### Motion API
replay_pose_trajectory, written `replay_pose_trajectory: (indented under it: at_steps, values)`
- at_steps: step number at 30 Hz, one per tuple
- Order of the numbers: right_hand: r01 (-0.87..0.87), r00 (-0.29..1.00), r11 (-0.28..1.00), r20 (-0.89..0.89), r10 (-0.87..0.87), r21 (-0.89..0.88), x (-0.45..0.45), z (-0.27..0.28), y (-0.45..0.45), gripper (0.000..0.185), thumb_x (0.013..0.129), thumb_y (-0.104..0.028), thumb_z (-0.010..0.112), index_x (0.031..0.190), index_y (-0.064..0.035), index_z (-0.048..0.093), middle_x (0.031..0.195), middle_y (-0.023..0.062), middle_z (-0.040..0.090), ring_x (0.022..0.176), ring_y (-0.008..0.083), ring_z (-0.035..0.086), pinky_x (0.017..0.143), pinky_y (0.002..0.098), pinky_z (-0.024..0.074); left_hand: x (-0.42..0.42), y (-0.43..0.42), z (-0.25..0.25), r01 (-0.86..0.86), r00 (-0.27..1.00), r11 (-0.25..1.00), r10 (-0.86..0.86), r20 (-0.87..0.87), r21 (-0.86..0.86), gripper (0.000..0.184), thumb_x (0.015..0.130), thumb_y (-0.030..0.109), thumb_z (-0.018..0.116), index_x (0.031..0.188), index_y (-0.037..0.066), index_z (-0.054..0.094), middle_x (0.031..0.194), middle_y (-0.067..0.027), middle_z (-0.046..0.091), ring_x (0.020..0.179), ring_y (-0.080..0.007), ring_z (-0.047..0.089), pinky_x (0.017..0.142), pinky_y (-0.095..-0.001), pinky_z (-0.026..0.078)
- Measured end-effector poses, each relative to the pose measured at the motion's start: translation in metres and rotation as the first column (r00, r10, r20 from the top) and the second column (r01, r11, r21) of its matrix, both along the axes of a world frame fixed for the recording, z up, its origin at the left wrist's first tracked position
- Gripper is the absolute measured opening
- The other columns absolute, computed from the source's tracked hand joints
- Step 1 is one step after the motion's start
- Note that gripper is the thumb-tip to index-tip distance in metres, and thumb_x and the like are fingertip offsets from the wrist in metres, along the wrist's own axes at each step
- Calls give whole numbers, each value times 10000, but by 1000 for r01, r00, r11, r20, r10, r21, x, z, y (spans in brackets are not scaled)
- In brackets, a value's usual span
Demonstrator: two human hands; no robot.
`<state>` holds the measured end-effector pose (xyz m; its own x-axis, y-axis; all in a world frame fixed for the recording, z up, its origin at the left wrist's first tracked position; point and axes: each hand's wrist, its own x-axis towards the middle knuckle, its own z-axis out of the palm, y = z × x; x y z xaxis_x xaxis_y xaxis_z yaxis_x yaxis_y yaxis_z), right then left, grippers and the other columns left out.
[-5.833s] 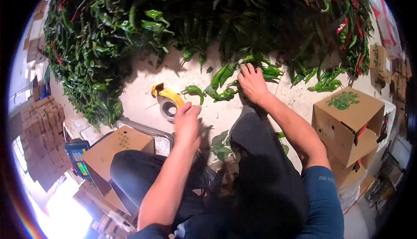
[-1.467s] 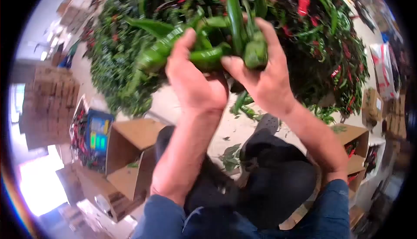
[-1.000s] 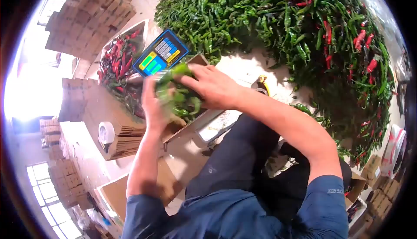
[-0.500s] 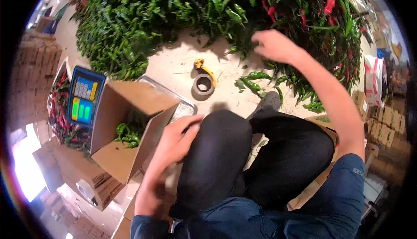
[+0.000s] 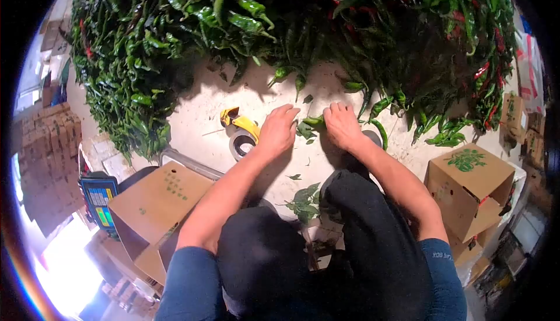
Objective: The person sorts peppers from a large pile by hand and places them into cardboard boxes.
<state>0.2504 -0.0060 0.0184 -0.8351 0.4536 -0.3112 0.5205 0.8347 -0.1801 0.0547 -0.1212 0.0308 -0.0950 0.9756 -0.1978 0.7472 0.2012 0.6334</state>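
On the pale floor in front of the pepper pile, my two hands are close together, a short gap between them. My right hand [image 5: 344, 127] has its fingers curled down, and a green chili pepper [image 5: 313, 121] sticks out from under its thumb side. My left hand [image 5: 278, 129] is bent inward with its fingers closed; what they hold, if anything, is hidden. Dark green leaves [image 5: 305, 130] lie between the hands. To the right of my right hand, loose green peppers rest on the floor. A yellow tape dispenser [image 5: 240, 129] is left of my left hand.
The large heap of green and red peppers [image 5: 192, 23] curves around the far side. At left are an open cardboard box [image 5: 154, 204] and a scale display [image 5: 100, 201]. More cardboard boxes [image 5: 466, 175] stand at right. Picked leaves [image 5: 304, 203] lie near my feet.
My right hand has come back from the pile to the floor. My left hand has moved forward from beside the box and my knee to join it. The view has shifted.
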Motion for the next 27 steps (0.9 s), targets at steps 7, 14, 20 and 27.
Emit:
replay_pose_trajectory:
  at_steps: [7, 14, 20, 27]
  values:
    - [224, 890, 924, -321, -323, -309, 56, 27, 7, 329, 710, -62, 699, 1026, -41, 609, 921, 181, 612, 821, 376, 613, 757, 443, 513, 22, 55, -17, 305, 950, 936, -287, -119, 174, 521, 876, 173, 623, 1345, -10, 490, 1395, -224, 478, 1329, -377, 441, 1109, -462, 367]
    - [727, 193, 306, -245, -950, -614, 162, 35, 12, 292, 779, -76, 725, 1049, -25, 625, 875, 79, 683, 748, 145, 626, 696, 299, 518, 68, -72, -15, 708, 697, 685, -640, 323, -170, 569, 884, 287, 619, 1386, 57, 480, 1311, -226, 539, 1192, -392, 525, 1004, -467, 438]
    - [774, 401, 462, -230, -887, -433, 200, 25, 7, 319, 756, -64, 714, 1059, -57, 616, 915, 180, 678, 821, 328, 673, 743, 386, 528, 78, -44, 2, 618, 725, 783, -534, 435, -69, 171, 884, 213, 577, 949, 62, 625, 893, -169, 644, 844, -385, 633, 728, -490, 522]
    - [663, 679, 694, -164, -716, -281, 166, -22, 6, 336, 699, -57, 725, 1000, -50, 575, 996, 188, 615, 982, 416, 582, 814, 493, 490, 87, 71, 8, 784, 604, 619, -777, -181, -43, 496, 822, 145, 605, 1296, 24, 520, 1347, -152, 505, 1263, -328, 475, 1039, -441, 395]
